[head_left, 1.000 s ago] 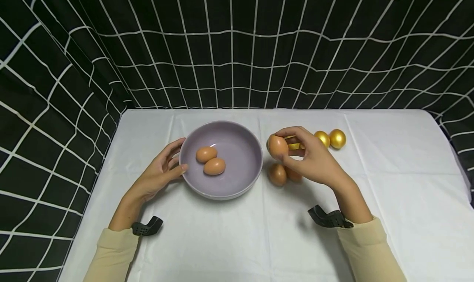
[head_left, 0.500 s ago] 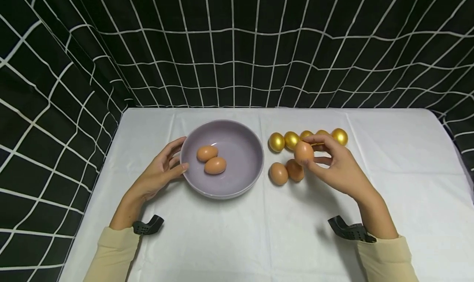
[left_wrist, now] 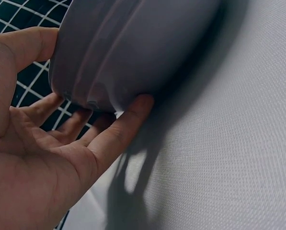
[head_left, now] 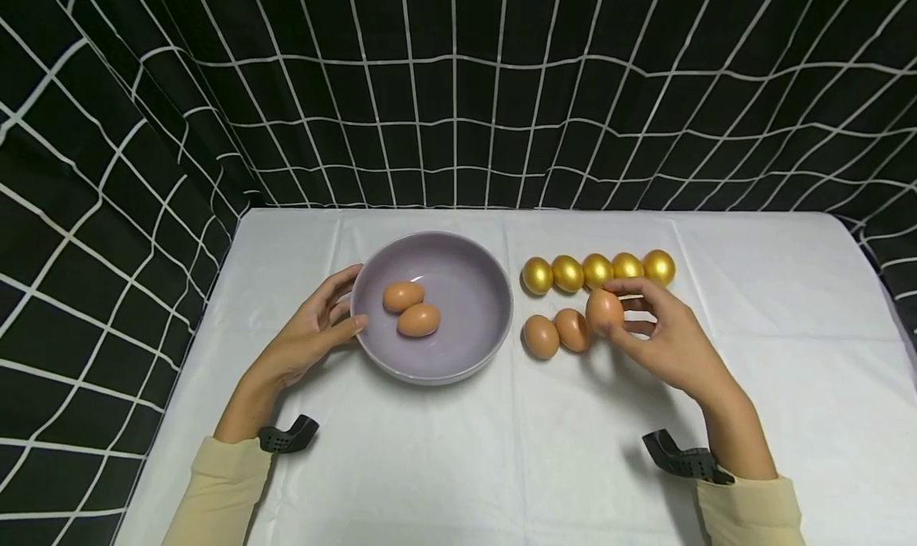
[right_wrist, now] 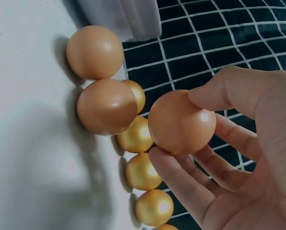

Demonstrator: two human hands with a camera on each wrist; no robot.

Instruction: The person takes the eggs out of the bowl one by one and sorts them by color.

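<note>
A mauve bowl (head_left: 466, 331) stands on the table with two brown eggs (head_left: 419, 320) lying in it. My left hand (head_left: 315, 327) holds its left side, thumb at the rim and fingers against the outer wall, as the left wrist view shows. Between thumb and fingers, my right hand (head_left: 662, 335) pinches another brown egg (right_wrist: 181, 122), raised above the cloth in the right wrist view. Just left of that egg, two more brown eggs, a nearer one (head_left: 540, 337) and its neighbour (head_left: 572, 329), rest side by side on the table.
Behind the brown eggs, several golden eggs (head_left: 568, 274) form a row on the white tablecloth (head_left: 430, 466). A dark curtain with a white grid (head_left: 473, 92) hangs beyond the table's back edge and along its sides.
My right hand has carried its egg from near the bowl's right edge rightward, then slightly nearer, to the right of the two loose brown eggs. The left hand stays on the bowl.
</note>
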